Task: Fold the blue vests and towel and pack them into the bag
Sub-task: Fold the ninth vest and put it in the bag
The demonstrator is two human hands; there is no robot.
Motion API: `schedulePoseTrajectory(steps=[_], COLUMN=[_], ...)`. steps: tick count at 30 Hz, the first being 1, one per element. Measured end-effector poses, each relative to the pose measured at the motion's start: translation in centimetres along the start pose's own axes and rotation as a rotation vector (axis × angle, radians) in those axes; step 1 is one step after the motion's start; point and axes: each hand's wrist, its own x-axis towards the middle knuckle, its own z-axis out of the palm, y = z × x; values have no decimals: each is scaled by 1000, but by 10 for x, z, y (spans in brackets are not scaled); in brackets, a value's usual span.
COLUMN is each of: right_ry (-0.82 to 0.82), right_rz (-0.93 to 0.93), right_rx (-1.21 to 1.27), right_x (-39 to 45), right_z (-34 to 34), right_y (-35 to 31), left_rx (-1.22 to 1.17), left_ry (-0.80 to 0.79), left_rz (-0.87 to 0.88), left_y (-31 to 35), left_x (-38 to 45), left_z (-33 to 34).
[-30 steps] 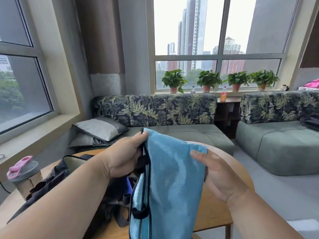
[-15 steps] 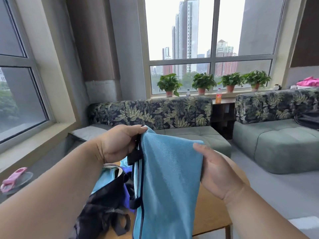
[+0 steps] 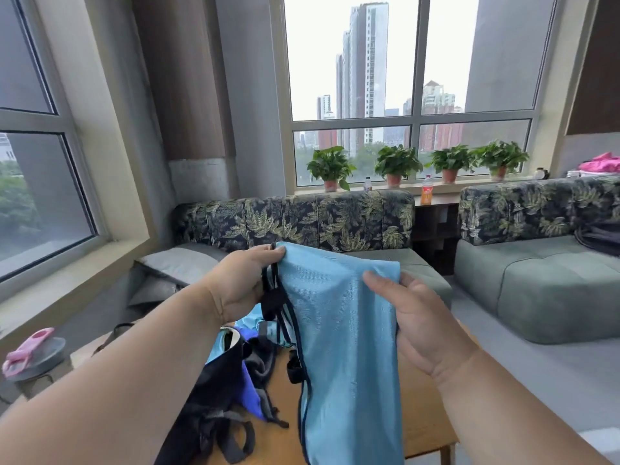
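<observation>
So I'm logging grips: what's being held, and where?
The blue vest, by its top edge: left hand pinches the left corner, right hand the right corner.

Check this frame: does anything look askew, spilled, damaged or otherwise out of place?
Nothing looks spilled or damaged. The left hand and right hand hold a light blue vest up by its top edge; the dark bag lies in a loose, untidy heap on the wooden table.

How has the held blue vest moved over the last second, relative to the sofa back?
Cannot tell: the blue vest now reaches the leaf-print sofa back, but the head camera tilted upward too.
</observation>
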Motion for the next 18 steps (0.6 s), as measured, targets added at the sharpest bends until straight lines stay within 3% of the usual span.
schedulePoseTrajectory(steps=[4,10,15,18], right_ry=[-103,24,-78,-56], right_rz=[180,-15,159,108], right_rx=[-102,-15,-66,-9], right_x=[-4,-3,-8,-6], right_z=[7,1,3,0], right_y=[1,-3,15,18], left_rx=[-83,-90,-54,-21], left_ry=[40,11,-2,10], left_rz=[-61,-84,-96,-97], left_y=[4,5,3,0], left_x=[2,6,4,2], left_z=[-1,2,2,0])
